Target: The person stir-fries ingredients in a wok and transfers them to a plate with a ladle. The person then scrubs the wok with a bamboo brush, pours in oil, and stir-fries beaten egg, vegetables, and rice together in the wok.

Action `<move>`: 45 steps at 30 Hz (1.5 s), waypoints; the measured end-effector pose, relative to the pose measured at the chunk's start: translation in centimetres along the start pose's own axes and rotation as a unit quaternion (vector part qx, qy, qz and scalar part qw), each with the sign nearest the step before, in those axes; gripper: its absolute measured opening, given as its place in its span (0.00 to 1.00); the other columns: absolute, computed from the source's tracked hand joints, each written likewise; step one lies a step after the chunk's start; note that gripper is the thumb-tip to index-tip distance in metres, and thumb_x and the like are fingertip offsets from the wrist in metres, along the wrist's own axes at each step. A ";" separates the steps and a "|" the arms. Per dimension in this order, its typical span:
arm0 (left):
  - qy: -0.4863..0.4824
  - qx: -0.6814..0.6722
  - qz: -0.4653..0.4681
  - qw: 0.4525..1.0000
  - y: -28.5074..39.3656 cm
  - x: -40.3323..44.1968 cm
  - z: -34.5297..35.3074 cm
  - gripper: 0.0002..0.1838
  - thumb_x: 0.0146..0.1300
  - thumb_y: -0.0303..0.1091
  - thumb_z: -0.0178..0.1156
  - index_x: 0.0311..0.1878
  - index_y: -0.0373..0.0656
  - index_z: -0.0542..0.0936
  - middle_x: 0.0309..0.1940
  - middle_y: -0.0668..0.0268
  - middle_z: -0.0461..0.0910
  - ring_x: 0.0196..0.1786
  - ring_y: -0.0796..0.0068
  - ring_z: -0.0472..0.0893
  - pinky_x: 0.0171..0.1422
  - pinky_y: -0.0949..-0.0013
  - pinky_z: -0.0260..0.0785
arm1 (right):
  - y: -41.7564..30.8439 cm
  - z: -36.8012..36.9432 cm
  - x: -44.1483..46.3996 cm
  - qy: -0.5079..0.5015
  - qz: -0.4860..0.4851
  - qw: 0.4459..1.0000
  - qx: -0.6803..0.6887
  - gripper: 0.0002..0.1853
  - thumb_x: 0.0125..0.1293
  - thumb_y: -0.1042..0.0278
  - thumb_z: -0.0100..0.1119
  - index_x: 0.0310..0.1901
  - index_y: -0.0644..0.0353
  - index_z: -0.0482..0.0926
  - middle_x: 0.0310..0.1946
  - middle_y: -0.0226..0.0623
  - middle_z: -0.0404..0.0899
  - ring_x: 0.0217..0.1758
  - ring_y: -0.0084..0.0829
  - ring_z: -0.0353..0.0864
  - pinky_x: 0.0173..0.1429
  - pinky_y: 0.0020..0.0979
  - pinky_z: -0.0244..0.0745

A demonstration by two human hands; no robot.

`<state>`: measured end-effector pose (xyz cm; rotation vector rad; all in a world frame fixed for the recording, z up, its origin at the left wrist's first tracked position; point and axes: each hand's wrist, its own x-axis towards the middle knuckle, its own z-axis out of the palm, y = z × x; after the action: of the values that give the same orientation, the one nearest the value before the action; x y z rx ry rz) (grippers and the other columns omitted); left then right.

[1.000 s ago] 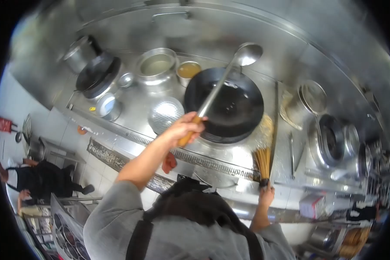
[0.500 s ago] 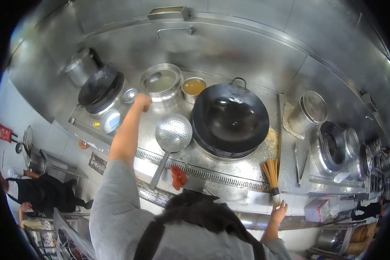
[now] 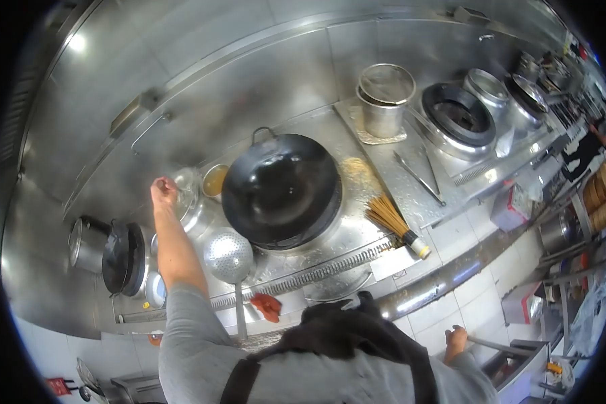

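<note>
My left hand [image 3: 163, 194] is at the left rim of a steel pot [image 3: 196, 214], fingers closed; what they hold is hidden. A metal container of amber liquid [image 3: 215, 180] stands beside the pot. My right hand [image 3: 456, 339] is low at the right, off the stove, its fingers loosely bent and apart with nothing visible in them. A grey rod [image 3: 498, 345] shows just beyond it; I see no clear grip on it. The bamboo wok brush [image 3: 395, 225] lies on the stove's front edge, apart from my right hand.
A large black wok [image 3: 283, 188] sits on the burner. A perforated skimmer [image 3: 228, 256] and red cloth [image 3: 266, 307] lie in front. Tongs [image 3: 419, 178] and a strainer-topped pot [image 3: 384, 101] are to the right. Another person [image 3: 596, 138] is far right.
The view has swung to the right. My left hand has moved from beside the pot to its rim. My right hand has moved away from the brush handle, which stays on the stove edge.
</note>
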<state>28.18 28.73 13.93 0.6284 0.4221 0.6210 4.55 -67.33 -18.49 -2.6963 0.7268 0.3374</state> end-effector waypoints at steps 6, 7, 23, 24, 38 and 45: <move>-0.077 0.261 -0.053 0.961 0.6 -1.6 8.6 0.06 0.51 0.29 0.57 0.25 0.42 0.69 0.19 0.66 0.70 0.18 0.78 0.70 0.17 0.81 0.61 | 1.7 0.7 1.0 -0.012 -0.027 0.999 0.020 0.22 0.48 0.61 0.66 0.43 0.66 0.82 0.42 0.54 0.81 0.48 0.48 0.80 0.56 0.39 0.74; -0.073 0.264 -0.055 0.960 -0.1 -2.5 10.0 0.06 0.51 0.29 0.57 0.25 0.42 0.69 0.19 0.66 0.70 0.18 0.78 0.70 0.17 0.81 0.61 | 1.0 0.3 2.0 -0.007 -0.031 0.998 0.061 0.22 0.48 0.61 0.66 0.43 0.65 0.82 0.42 0.54 0.81 0.48 0.48 0.80 0.56 0.39 0.74; -0.143 0.766 0.056 0.625 -25.2 -13.1 26.3 0.12 0.39 0.32 0.61 0.20 0.30 0.79 0.14 0.53 0.77 0.18 0.60 0.79 0.21 0.60 0.68 | -0.1 -2.2 5.4 0.020 -0.022 0.994 0.109 0.21 0.53 0.59 0.64 0.49 0.60 0.81 0.39 0.50 0.83 0.45 0.46 0.82 0.53 0.39 0.75; -0.159 0.796 0.121 0.571 -27.3 -13.8 26.5 0.12 0.39 0.32 0.61 0.21 0.28 0.80 0.18 0.50 0.80 0.22 0.59 0.83 0.29 0.61 0.75 | 0.9 -2.5 3.5 0.001 0.005 0.995 0.103 0.21 0.53 0.59 0.64 0.48 0.59 0.82 0.38 0.50 0.83 0.45 0.46 0.82 0.53 0.39 0.75; -0.354 0.879 0.055 0.314 -56.0 -23.0 18.9 0.23 0.57 0.48 0.53 0.47 0.39 0.82 0.45 0.53 0.82 0.50 0.61 0.81 0.54 0.60 0.72 | 12.6 1.7 -17.7 0.022 0.167 0.985 0.047 0.19 0.53 0.60 0.66 0.45 0.59 0.82 0.46 0.50 0.79 0.50 0.49 0.78 0.56 0.42 0.73; -0.335 0.830 -0.146 0.422 -71.2 -20.6 17.1 0.15 0.54 0.34 0.51 0.20 0.36 0.82 0.18 0.58 0.80 0.17 0.69 0.76 0.18 0.62 0.65 | 12.0 -3.3 -12.5 0.044 0.255 0.938 0.231 0.20 0.58 0.58 0.60 0.50 0.57 0.80 0.47 0.49 0.80 0.53 0.48 0.77 0.60 0.41 0.71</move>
<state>50.84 -37.22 -16.36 2.5538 0.2241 -0.7460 -11.77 -72.80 -14.58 -2.0643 1.3470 0.1356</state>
